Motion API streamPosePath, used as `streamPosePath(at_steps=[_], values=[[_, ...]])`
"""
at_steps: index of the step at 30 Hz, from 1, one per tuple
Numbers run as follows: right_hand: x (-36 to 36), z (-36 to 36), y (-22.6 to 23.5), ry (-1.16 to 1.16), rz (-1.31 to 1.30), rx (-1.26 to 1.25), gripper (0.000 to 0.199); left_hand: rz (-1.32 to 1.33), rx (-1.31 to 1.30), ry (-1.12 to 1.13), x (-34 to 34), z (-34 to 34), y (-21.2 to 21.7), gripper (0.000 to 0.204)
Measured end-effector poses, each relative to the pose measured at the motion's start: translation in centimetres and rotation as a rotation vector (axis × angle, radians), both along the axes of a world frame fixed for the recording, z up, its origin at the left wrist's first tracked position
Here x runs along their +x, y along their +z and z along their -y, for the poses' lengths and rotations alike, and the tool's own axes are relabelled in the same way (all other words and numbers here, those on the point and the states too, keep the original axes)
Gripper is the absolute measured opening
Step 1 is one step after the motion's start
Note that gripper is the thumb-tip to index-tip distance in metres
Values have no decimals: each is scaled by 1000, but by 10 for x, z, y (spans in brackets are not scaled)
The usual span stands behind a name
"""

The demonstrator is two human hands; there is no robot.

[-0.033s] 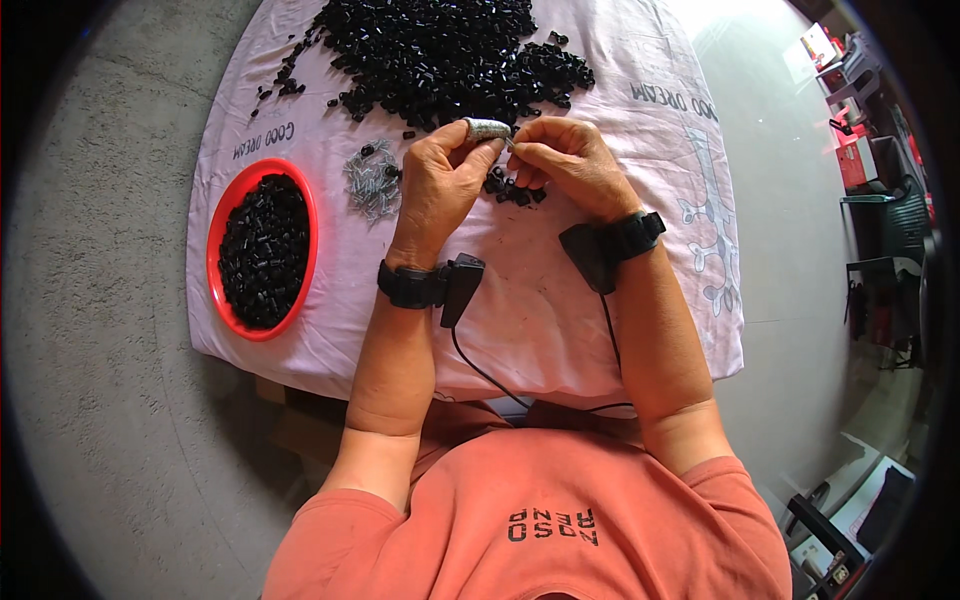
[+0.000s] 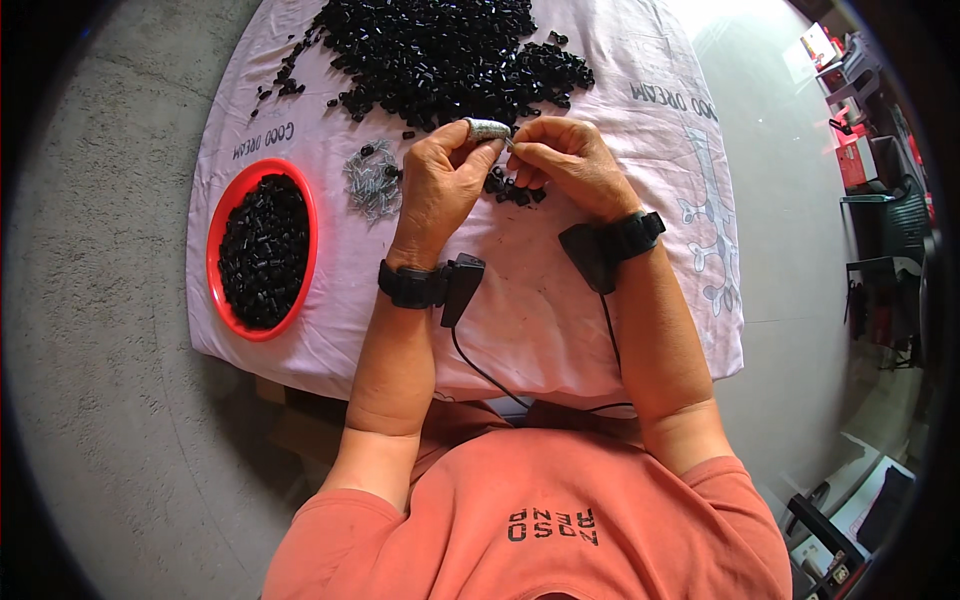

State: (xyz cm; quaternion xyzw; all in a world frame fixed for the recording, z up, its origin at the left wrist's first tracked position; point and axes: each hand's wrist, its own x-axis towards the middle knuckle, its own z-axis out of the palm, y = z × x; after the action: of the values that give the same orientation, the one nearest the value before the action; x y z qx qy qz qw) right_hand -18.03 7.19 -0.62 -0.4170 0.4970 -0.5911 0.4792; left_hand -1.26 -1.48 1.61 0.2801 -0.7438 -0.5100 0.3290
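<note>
While left hand [image 2: 440, 185] and right hand [image 2: 580, 165] meet, nothing visibly differs from the earlier frame.
Right pinches a thin pale piece [image 2: 511, 146]; left pinch closed, contents hidden. Beyond grip: large black heap [image 2: 440, 60]. Just nearer: loose black pieces [image 2: 515, 190]. Leftward: clear-piece pile [image 2: 372, 190], then red basin [image 2: 313, 230].

Likely a makeshift workshop — bare concrete floor [image 2: 110, 250], cloth-covered table [image 2: 540, 310] heaped with small black parts [image 2: 440, 60].
</note>
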Motion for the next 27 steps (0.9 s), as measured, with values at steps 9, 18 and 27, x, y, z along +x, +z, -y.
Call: streamPosePath(at_steps=[9,18,27], values=[[-1,1,-4,8,-20,-9,15,36,-93,5,-2,-1,-1,8],[-2,0,-2,33,-16,-7,17,35,-118,-2,-2,-1,-2,8],[-3,0,-4,-63,129,4,18,0,-18,27,-1,-2,4,10]])
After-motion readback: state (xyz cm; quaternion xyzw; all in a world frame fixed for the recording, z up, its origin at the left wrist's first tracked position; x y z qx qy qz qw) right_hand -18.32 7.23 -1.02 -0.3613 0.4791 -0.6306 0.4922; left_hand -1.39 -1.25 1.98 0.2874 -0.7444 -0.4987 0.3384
